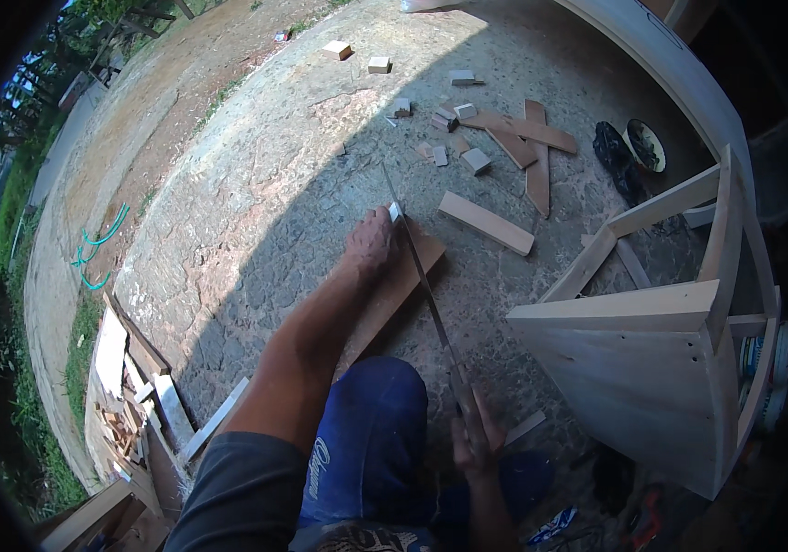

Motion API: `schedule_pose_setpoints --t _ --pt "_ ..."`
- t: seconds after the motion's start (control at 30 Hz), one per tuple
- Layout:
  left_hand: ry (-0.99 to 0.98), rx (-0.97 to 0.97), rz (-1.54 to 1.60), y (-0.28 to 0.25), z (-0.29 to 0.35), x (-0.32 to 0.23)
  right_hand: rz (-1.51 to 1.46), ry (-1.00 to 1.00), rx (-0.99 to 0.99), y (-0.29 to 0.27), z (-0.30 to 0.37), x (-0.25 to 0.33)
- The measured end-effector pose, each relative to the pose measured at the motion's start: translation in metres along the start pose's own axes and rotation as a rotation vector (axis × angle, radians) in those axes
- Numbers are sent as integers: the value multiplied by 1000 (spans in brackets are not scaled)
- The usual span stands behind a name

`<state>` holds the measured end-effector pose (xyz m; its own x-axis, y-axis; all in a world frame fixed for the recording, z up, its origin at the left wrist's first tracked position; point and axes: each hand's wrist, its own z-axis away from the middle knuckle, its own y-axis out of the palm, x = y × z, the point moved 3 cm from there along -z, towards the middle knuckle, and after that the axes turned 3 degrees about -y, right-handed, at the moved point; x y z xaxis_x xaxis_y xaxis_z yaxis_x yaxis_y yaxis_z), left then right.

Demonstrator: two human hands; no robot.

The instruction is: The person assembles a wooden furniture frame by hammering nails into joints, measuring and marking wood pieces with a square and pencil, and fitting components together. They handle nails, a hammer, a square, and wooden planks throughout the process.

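My right hand [475, 437] is closed round the handle of a handsaw [437, 317], low in the view. Its long thin blade slants away to the upper left, edge-on, and crosses the far part of a brown wooden board [394, 304]. My left hand [374, 244] bends its fingers over the board's far left side, close beside the blade. A small bright pale piece of wood [394, 212] shows at those fingertips; whether it is joined to the board cannot be made out. The board's near end disappears behind my left forearm and blue-clothed knee.
A loose wooden block [486, 223] lies right of the saw. Beyond it are crossed brown boards [536, 152] and several small offcuts [475, 161]. A wooden frame [615, 308] stands close on the right. Scrap wood [132, 405] is heaped at left on the rough concrete ground [284, 193].
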<state>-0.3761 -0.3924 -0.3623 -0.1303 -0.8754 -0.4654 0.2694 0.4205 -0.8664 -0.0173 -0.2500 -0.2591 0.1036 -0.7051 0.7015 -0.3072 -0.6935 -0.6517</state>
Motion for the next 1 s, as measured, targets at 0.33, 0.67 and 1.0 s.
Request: schedule_pose_setpoints --t 0.33,0.67,1.0 --pt "8 53 -73 2 -10 -11 -246 15 -197 68 -154 -16" --pt "21 27 -40 14 -13 17 -152 116 -4 13 -23 2" --pt "-12 52 -68 16 -13 13 -83 35 -31 12 -22 -6"
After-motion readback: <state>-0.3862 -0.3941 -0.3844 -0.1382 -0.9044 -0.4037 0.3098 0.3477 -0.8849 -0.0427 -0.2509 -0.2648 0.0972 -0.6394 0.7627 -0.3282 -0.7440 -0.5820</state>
